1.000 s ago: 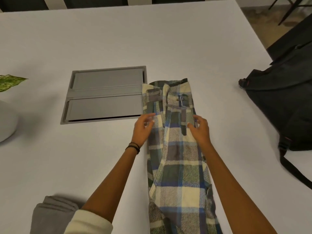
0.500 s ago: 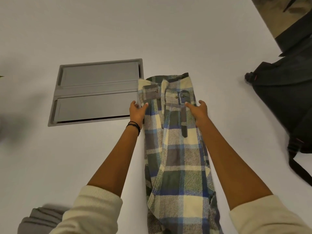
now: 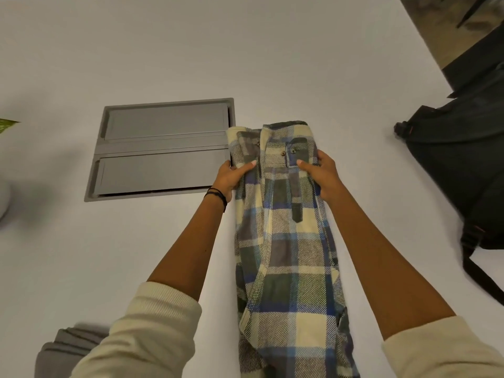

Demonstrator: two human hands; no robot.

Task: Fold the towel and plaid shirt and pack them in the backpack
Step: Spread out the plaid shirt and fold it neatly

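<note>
Since a second ago both hands have slid up the plaid shirt (image 3: 286, 241) from its middle to the collar end, one on each long edge.

Head view: the shirt lies as a long narrow strip on the white counter (image 3: 272, 50), its collar end far from the person and its near end running out of the bottom of the frame. The left hand (image 3: 231, 177) grips the left edge, with the thumb flat on top of the cloth and the other fingers (image 3: 225, 165) curled round the side. The right hand (image 3: 321, 175) grips the right edge the same way, its thumb just beside the buttoned pocket flap.

The shirt's top left corner overlaps the corner of a grey recessed panel (image 3: 163, 148) set into the counter. The black backpack (image 3: 458, 165) lies well apart to the right, partly cut off by the frame, and its opening cannot be made out. A strap (image 3: 485, 279) trails from it towards the near edge. The folded grey towel (image 3: 62, 347) sits at the bottom left, half hidden by the cream left sleeve (image 3: 141, 331). At the far left only a leaf tip (image 3: 6, 125) and the side of a white pot (image 3: 4, 197) show.
</note>
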